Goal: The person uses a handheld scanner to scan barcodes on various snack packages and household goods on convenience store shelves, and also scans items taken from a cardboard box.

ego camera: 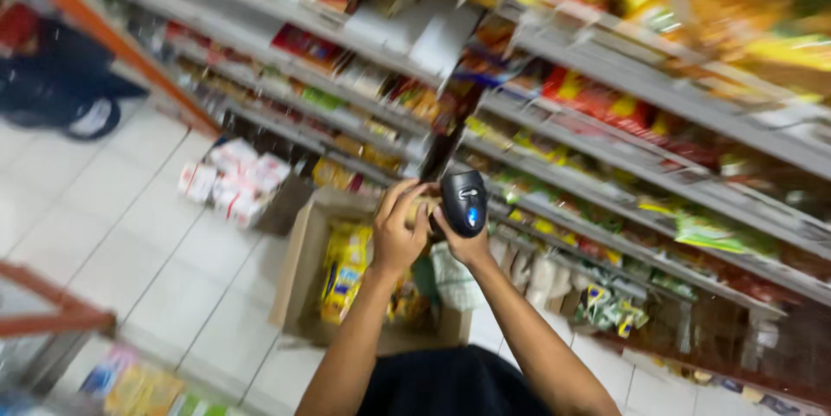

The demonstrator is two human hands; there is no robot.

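While we look down past our dark shirt, our right hand (463, 243) closes round a black handheld scanner (465, 201), and our left hand (398, 230) curls over a small item too blurred to name. Below them an open cardboard box (299, 260) of yellow packets sits on the white tiled floor (130, 234). Beyond, store shelves (606, 78) smear into colour.

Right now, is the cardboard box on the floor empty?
No, the open cardboard box on the tiled floor holds yellow packets, just below the left hand.
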